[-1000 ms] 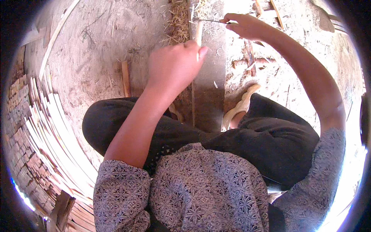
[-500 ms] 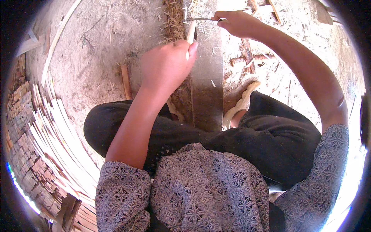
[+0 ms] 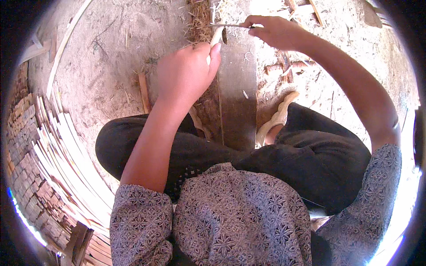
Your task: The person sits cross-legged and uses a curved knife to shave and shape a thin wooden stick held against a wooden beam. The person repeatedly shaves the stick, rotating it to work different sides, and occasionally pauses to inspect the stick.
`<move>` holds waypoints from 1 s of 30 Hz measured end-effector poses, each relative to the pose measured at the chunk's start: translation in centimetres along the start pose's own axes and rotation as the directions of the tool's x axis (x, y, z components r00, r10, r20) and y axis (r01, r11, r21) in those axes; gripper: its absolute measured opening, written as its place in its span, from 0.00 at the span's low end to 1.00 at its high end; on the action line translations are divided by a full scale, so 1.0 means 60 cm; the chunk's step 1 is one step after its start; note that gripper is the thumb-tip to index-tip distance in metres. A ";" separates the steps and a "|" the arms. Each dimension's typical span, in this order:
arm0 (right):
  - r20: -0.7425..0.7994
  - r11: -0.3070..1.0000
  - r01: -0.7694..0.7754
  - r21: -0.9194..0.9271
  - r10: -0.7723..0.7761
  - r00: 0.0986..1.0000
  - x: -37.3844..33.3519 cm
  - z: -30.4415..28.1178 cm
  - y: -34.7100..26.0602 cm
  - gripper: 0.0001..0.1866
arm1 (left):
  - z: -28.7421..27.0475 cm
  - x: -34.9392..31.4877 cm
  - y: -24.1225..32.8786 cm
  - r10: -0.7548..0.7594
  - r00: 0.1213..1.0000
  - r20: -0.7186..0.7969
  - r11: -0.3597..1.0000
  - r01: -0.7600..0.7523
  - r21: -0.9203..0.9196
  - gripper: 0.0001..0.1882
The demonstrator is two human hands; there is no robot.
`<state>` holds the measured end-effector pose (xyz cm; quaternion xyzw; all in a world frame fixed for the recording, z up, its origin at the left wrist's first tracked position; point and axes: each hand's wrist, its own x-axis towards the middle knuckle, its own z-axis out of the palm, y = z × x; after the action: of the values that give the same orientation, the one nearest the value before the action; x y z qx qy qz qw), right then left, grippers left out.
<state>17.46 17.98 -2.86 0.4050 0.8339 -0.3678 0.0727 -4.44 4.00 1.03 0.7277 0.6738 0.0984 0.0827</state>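
My left hand (image 3: 190, 71) is closed round a pale wooden stick (image 3: 216, 37), which points away from me over a plank. Out to the right, my right hand (image 3: 276, 32) grips a thin dark blade (image 3: 230, 25), held level and pointing left. The blade crosses the far end of the stick and seems to touch it. The handle is mostly hidden in my fingers. Beneath both hands runs the grey wooden plank (image 3: 238, 93), extending from between my feet. Curled wood shavings (image 3: 199, 20) lie along its far left side.
Long pale wood strips (image 3: 75, 153) lie at the left, beside stacked small wood blocks (image 3: 22, 137). A short wood piece (image 3: 144, 93) rests on the dirt floor left of the plank. More wood scraps (image 3: 286, 66) are scattered at the right. My shoe (image 3: 279, 116) is right of the plank.
My left hand and the stick have shifted slightly left, and the stick tilts a little more. The right hand and blade have come slightly nearer.
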 end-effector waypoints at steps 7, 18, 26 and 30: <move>-0.154 0.962 0.149 -0.229 -0.187 0.970 0.013 0.025 0.077 0.16 | -0.001 0.005 0.017 0.029 0.999 -0.026 1.000 -0.029 0.003 0.20; 0.022 0.984 -0.002 0.178 -0.002 1.000 -0.067 -0.001 -0.067 0.16 | -0.004 0.001 -0.007 -0.148 0.989 -0.013 0.982 0.146 -0.119 0.20; -0.001 0.996 -0.023 0.084 0.024 1.000 -0.030 0.004 -0.030 0.16 | -0.010 0.006 -0.003 -0.161 0.987 -0.007 0.980 0.159 -0.119 0.22; -0.091 0.982 0.154 0.106 -0.144 0.985 -0.050 0.025 -0.041 0.16 | -0.007 -0.001 -0.003 -0.169 0.986 -0.009 0.978 0.167 -0.125 0.22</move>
<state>17.39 14.12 -1.32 0.3597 0.8422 -0.4016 -0.0125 -4.70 3.98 1.38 0.6607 0.7262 0.1398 0.1289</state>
